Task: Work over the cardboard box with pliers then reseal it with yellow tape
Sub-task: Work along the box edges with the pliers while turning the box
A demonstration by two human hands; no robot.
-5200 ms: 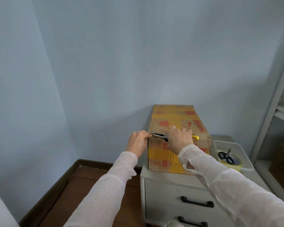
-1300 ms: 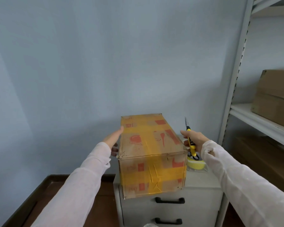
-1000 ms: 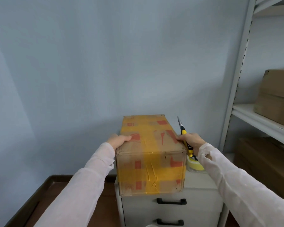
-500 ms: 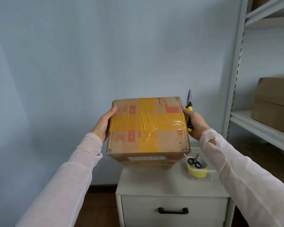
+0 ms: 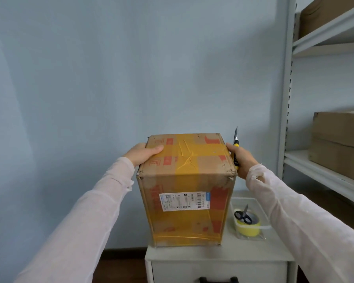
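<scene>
Cardboard box [image 5: 184, 180] held by left hand [image 5: 141, 153], right hand [image 5: 242, 160]; one pliers [image 5: 236, 139].

Reaching forward with both arms, pale sleeves down to the wrists

Gripping with the left hand [image 5: 140, 155] at the upper left edge of the cardboard box [image 5: 184, 180], thumb laid flat over the top face, fingers hidden behind the side; pressing with the right hand [image 5: 241, 161] against the upper right edge, fingers curled round the pliers [image 5: 236, 139], tips pointing up; wrists roughly level
</scene>
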